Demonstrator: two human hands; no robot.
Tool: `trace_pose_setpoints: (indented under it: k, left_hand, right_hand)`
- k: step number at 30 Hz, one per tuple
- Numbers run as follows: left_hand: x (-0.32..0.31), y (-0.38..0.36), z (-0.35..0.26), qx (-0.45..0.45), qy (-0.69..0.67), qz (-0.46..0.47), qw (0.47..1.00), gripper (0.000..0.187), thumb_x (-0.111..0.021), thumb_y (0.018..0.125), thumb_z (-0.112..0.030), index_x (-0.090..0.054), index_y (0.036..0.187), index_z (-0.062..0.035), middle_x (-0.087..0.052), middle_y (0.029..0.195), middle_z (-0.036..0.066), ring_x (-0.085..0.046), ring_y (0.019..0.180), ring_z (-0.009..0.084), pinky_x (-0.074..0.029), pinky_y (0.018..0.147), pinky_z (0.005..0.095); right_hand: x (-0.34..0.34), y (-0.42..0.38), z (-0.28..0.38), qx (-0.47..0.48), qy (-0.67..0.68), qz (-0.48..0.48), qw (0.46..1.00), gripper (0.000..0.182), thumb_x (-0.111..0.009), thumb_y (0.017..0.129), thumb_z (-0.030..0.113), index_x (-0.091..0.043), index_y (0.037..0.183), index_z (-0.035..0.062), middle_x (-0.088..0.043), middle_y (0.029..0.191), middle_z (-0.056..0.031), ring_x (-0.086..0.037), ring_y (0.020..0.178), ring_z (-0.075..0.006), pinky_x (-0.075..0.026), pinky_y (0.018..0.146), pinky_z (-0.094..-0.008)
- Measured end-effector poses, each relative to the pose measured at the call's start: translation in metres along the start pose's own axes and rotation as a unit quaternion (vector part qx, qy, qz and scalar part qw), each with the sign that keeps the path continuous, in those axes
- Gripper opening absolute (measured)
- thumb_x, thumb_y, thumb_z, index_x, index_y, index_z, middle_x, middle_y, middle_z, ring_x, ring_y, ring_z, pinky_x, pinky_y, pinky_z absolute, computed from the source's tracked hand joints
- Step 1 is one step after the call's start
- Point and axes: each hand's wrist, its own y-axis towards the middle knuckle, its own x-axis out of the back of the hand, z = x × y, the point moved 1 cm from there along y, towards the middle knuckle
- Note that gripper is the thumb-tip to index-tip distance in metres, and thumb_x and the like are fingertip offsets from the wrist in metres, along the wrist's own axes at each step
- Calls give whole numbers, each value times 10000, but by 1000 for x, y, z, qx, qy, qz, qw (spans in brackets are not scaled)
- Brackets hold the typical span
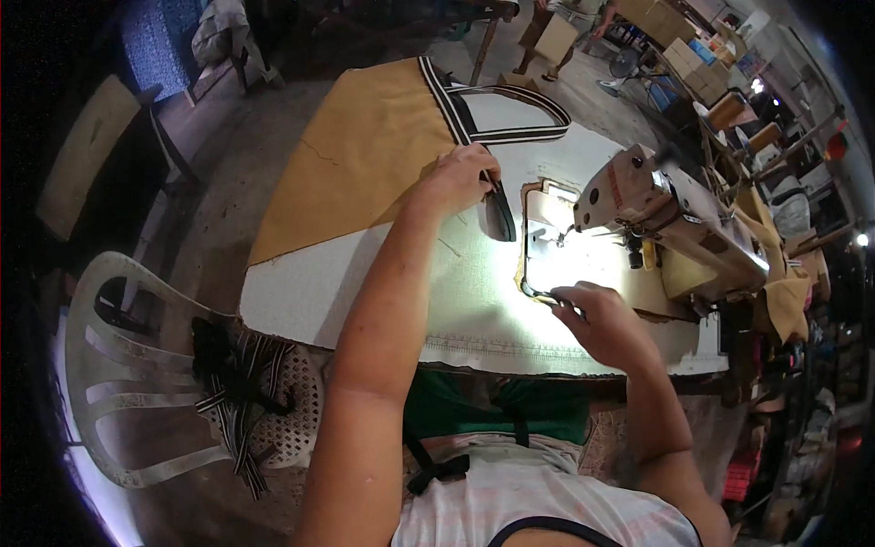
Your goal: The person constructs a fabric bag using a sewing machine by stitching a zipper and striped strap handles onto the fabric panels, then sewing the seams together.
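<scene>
My left hand (467, 180) is closed on the edge of a tan fabric piece (355, 146) trimmed with black-and-white striped webbing (444, 100). A loop of the same webbing, a strap (519, 139), lies on the table beyond that hand. Below its fingers hangs a dark flap or band (499, 214). My right hand (602, 319) is closed around a small dark, slim object (540, 294), mostly hidden by the fingers, at the near corner of the machine's bed plate. The lit sewing machine (629, 196) stands just beyond, its needle area (561, 239) between my hands.
The white sewing table (337, 305) has a ruler strip (492, 350) along its near edge. At left stands a plastic chair (114, 342) with striped webbing (241, 401) piled on it. Boxes (693, 68) and a person (547, 41) are at the back.
</scene>
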Motion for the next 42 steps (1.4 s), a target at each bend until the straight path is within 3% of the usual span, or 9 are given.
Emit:
trace_pose_setpoints:
  k: [4, 7, 12, 20, 22, 26, 33, 38, 42]
  left_hand:
    - [-5, 3, 8, -15, 4, 8, 1000, 239, -767, 802, -91, -672, 1021, -105, -586, 1200, 51, -547, 1207, 275, -455, 1043, 375]
    - [1, -1, 3, -19, -20, 29, 999, 369, -815, 720, -76, -653, 1052, -89, -593, 1204, 68, -541, 1221, 278, -467, 1030, 362]
    - [0, -3, -1, -10, -24, 15, 1000, 359, -785, 726, -37, -612, 1039, -71, -579, 1167, 79, -554, 1168, 270, -473, 992, 353]
    - [6, -4, 6, 17, -90, -7, 996, 291, -669, 833, 16, -630, 1110, -62, -623, 1057, 56, -602, 1018, 174, -486, 902, 299]
    - [10, -4, 14, 160, -210, 12, 964, 260, -599, 898, 46, -640, 1137, -49, -636, 998, 33, -605, 943, 123, -493, 857, 260]
    - [9, -17, 31, 101, -218, -106, 965, 242, -565, 924, 75, -642, 1129, -29, -643, 963, 23, -610, 900, 106, -493, 823, 226]
    - [25, -93, 22, 175, -498, -174, 831, 319, -618, 933, 42, -577, 1245, -13, -665, 1040, 51, -641, 983, 150, -504, 931, 265]
    - [23, -107, 16, 161, -462, -217, 845, 386, -644, 926, 40, -565, 1299, -21, -584, 1114, 11, -573, 1066, 119, -454, 987, 234]
    - [23, -107, 18, 157, -501, -240, 817, 324, -622, 903, 90, -606, 1212, -7, -620, 1083, 32, -603, 1019, 120, -488, 956, 255]
  right_hand:
    - [-21, -33, -55, -45, 49, -112, 991, 260, -679, 926, 122, -688, 1148, -11, -665, 895, -194, -647, 800, -381, -518, 734, -439]
    - [-35, -35, -95, -67, -28, -193, 979, 256, -703, 903, 98, -673, 1134, -7, -625, 959, -167, -636, 862, -350, -516, 763, -437]
    - [-52, -21, -122, -5, -57, -318, 946, 268, -718, 851, 83, -660, 1099, -1, -576, 1004, -123, -578, 940, -325, -493, 810, -428]
    - [-53, -19, -132, -14, -36, -330, 943, 328, -738, 807, 127, -679, 1112, 21, -573, 1019, -102, -541, 974, -313, -455, 864, -436]
    - [-54, -19, -136, -17, -19, -340, 940, 336, -740, 791, 120, -678, 1104, 16, -571, 1016, -106, -541, 970, -317, -456, 867, -438]
    - [-56, -20, -143, -20, 0, -338, 941, 326, -735, 774, 98, -672, 1081, 8, -571, 1007, -119, -540, 970, -329, -459, 872, -447]
    - [-56, -19, -147, -7, 24, -332, 943, 321, -709, 767, 32, -642, 1079, 1, -571, 1031, -138, -545, 987, -340, -464, 894, -448]
    - [-58, -19, -150, 5, 20, -332, 943, 312, -703, 775, 36, -641, 1079, 1, -567, 1034, -139, -541, 997, -339, -457, 909, -447]
    - [-59, -21, -149, -5, 19, -334, 942, 299, -694, 785, 33, -639, 1077, 0, -568, 1041, -142, -539, 1005, -338, -454, 923, -446]
